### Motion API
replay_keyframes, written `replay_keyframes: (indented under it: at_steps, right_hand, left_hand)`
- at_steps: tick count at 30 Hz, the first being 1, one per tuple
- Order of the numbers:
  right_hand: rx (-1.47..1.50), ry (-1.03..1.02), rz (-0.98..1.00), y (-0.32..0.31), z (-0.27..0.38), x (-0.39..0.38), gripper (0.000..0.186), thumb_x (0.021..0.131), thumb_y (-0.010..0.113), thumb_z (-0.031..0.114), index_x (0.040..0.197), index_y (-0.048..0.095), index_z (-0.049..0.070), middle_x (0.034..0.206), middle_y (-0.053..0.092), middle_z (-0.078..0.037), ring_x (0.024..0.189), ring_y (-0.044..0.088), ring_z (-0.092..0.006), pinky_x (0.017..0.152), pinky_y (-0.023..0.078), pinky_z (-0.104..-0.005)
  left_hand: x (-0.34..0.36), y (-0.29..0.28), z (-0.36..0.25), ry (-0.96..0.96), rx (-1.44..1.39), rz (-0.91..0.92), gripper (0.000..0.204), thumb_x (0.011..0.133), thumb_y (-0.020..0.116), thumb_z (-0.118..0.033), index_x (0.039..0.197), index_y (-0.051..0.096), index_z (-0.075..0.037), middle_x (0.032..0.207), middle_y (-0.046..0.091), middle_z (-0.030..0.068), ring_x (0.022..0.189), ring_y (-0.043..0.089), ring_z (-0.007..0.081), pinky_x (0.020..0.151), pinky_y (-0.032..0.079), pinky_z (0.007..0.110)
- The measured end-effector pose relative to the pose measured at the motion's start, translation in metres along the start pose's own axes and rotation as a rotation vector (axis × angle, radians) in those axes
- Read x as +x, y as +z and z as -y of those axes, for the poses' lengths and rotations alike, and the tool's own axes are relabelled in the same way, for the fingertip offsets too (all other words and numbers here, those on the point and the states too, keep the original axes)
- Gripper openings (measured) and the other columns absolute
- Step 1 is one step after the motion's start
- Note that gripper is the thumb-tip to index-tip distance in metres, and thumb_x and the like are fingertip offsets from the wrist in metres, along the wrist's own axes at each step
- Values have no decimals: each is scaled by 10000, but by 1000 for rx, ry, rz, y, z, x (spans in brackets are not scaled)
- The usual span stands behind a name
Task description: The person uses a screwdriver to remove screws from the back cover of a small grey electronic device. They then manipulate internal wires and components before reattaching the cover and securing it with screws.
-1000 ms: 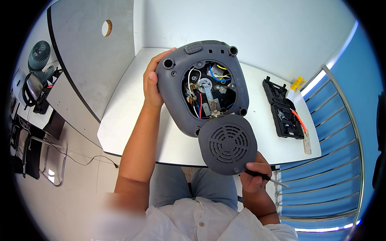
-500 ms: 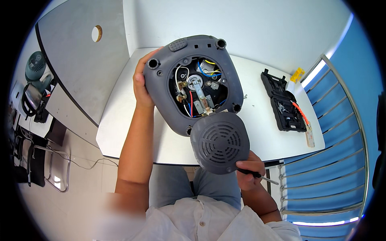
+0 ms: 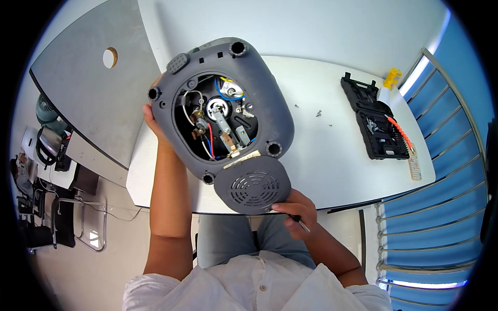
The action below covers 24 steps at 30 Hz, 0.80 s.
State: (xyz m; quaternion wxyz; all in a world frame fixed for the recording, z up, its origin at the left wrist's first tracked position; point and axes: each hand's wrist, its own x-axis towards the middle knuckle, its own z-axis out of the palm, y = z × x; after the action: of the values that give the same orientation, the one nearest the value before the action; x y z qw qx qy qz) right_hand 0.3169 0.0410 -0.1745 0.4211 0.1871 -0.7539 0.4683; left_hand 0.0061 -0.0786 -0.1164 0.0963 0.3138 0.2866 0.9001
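Note:
A grey plastic appliance (image 3: pixel 275 109) is tipped over the white table, showing its opened underside with corner feet, coloured wires and metal parts (image 3: pixel 220 119). My left hand (image 3: pixel 154 122) grips its left side, the fingers partly hidden behind it. A round-cornered grey vented cover (image 3: pixel 251 184) hangs from the opening's lower edge. My right hand (image 3: pixel 295 212) pinches the cover's lower right edge and also holds a screwdriver (image 3: pixel 302 224) with a dark handle and short silver shaft. Several small screws (image 3: pixel 318 113) lie on the table to the right of the appliance.
On the table (image 3: pixel 332 166), an open black tool case (image 3: pixel 378 129) with an orange flexible piece lies near a yellow object (image 3: pixel 392 78). A grey partition (image 3: pixel 93 78), kettle (image 3: pixel 46 145), fan and chair (image 3: pixel 62 228) are left; metal railing (image 3: pixel 425 207) stands right.
The appliance has moved leftward and tilted anticlockwise, with my left hand moving along. The cover and my right hand with the screwdriver have shifted left. Screws behind the appliance now show.

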Motion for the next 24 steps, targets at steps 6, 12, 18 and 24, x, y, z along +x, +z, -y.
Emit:
replay_keyframes:
  at_steps: [6, 12, 18, 24]
  right_hand:
    - [85, -8, -35, -6, -8, -1, 263, 925, 559, 228, 1080, 627, 27, 739, 563, -81, 621, 525, -222, 577, 423, -334]
    - [114, -14, 54, -9, -11, -5, 273, 867, 597, 189, 1104, 633, 60, 735, 556, -55, 615, 522, -220, 575, 426, -336]
    - [110, -26, 90, -10, -12, -5, 305, 818, 624, 165, 1110, 635, 79, 740, 562, -46, 609, 509, -223, 571, 422, -342]
    - [74, -28, 102, -10, -12, -6, 306, 808, 622, 150, 1105, 636, 80, 769, 582, -51, 610, 506, -227, 567, 417, -348]
  left_hand:
    - [-5, 6, -3, -8, -135, 161, 789, 831, 412, -677, 1315, 455, -55, 1257, 547, 152, 1134, 549, 282, 945, 482, 427]
    - [-15, 15, -3, 1, -143, 160, 780, 828, 417, -676, 1305, 459, -61, 1248, 550, 155, 1129, 553, 285, 936, 491, 433]
    - [-18, 18, -1, 12, -142, 155, 771, 824, 422, -676, 1295, 462, -67, 1239, 553, 158, 1124, 558, 288, 928, 500, 439]
    - [-13, 20, -1, 28, -124, 142, 762, 821, 427, -675, 1285, 466, -73, 1231, 556, 161, 1119, 563, 291, 920, 508, 445]
